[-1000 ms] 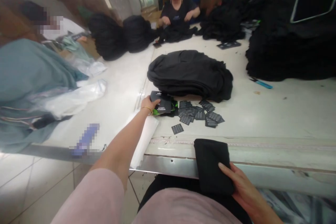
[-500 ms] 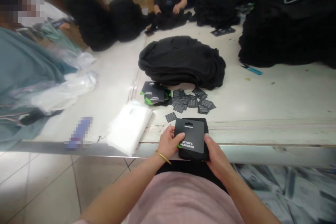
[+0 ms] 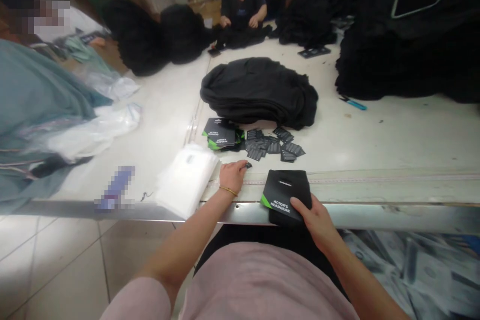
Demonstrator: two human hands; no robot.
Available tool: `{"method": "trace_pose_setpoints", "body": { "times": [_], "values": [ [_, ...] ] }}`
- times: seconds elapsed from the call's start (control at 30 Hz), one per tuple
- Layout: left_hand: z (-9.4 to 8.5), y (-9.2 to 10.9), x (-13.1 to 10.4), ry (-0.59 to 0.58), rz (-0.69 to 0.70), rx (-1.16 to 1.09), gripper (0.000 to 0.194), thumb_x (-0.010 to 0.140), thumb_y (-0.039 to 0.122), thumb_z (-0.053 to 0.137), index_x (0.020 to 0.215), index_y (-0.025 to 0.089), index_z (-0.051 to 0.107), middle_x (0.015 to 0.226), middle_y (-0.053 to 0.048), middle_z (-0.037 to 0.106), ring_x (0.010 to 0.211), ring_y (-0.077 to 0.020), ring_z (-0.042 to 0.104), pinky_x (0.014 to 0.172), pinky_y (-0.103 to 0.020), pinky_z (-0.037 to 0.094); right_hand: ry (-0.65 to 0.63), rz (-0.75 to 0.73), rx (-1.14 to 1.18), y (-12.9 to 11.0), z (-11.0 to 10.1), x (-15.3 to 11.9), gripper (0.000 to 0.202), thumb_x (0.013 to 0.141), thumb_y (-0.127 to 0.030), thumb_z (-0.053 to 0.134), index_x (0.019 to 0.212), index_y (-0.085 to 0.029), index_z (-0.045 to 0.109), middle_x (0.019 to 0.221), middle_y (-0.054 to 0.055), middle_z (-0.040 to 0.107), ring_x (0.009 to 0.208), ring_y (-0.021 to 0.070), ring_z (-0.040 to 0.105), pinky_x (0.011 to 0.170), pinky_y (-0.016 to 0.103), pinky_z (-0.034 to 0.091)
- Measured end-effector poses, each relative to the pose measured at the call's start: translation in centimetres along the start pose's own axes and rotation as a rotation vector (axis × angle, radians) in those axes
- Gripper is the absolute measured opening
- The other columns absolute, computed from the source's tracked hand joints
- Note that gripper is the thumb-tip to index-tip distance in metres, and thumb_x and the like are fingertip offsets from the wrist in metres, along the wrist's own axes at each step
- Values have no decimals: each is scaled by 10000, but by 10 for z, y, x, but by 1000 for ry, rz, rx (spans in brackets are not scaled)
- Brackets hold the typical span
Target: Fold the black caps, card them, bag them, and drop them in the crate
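Note:
My right hand (image 3: 317,217) grips a folded black garment with a black and green header card (image 3: 279,200) lettered "ACTOR'S HEADGEAR" on its top, at the table's front edge. To the left, my left hand (image 3: 232,176) pinches a small dark label (image 3: 248,165) between thumb and fingertips, just over the table. Several like labels (image 3: 273,146) lie scattered beyond it. Beside them sits a stack of header cards (image 3: 222,135). Left of my left hand is a pile of clear plastic bags (image 3: 187,177).
A large pile of black garments (image 3: 258,90) lies mid-table. At the right are a higher black heap (image 3: 405,60) and blue thread snips (image 3: 353,103). A co-worker (image 3: 243,5) handles black cloth across the table; another person (image 3: 33,90) stands at the left. Packed bags (image 3: 423,270) lie below the table.
My left hand has let go of the garment and card, moved left and taken the lone small label from the table. My right hand keeps the garment, shifted slightly right and tilted.

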State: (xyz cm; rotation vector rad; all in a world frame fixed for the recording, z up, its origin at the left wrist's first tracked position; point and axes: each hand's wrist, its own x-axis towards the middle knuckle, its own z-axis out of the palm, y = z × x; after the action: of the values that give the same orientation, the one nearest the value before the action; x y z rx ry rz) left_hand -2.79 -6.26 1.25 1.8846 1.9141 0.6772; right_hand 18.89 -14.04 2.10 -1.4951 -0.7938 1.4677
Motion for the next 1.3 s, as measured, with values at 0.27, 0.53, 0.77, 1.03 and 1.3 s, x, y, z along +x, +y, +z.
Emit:
{"method": "trace_pose_setpoints", "body": {
  "times": [0.27, 0.53, 0.77, 1.03, 1.3],
  "values": [
    [-1, 61, -72, -30, 152, -420, 219, 799, 252, 535, 973, 239, 667, 978, -63, 646, 954, -211, 555, 903, -349, 406, -57, -50, -54, -6, 38, -5, 436, 679, -453, 643, 1013, -182, 574, 944, 51, 677, 882, 237, 611, 813, 376, 480],
    [-67, -6, -60, 167, -58, -321, 214, 803, 257, 510, 959, 204, 647, 929, -51, 641, 792, -153, 580, 694, -254, 464, -94, -2, -70, 1, 31, 2, 432, 622, -401, 696, 978, -173, 611, 907, 45, 698, 851, 238, 616, 804, 370, 473],
    [-85, -89, -26, 166, -308, -198, 225, 707, 347, 618, 863, 193, 666, 777, -32, 658, 687, -157, 571, 738, -293, 460, -136, 36, -109, 8, 25, 10, 425, 640, -408, 689, 998, -187, 626, 970, 39, 699, 916, 249, 617, 845, 378, 464],
    [-88, -83, -24, 244, -401, -346, 149, 755, 275, 542, 831, 167, 610, 789, -36, 654, 758, -170, 588, 765, -305, 458, -152, 83, -20, 1, 25, 5, 457, 631, -386, 707, 1047, -228, 603, 1059, 29, 676, 925, 247, 625, 774, 349, 508],
    [-48, 29, -57, -9, -207, -607, 216, 693, 223, 625, 903, 266, 603, 798, -2, 640, 858, -233, 596, 893, -354, 401, -512, 292, 103, -27, 29, -44, 559, 520, -365, 769, 1038, -198, 643, 864, 110, 708, 601, 260, 642, 614, 413, 519]
  ]
}}
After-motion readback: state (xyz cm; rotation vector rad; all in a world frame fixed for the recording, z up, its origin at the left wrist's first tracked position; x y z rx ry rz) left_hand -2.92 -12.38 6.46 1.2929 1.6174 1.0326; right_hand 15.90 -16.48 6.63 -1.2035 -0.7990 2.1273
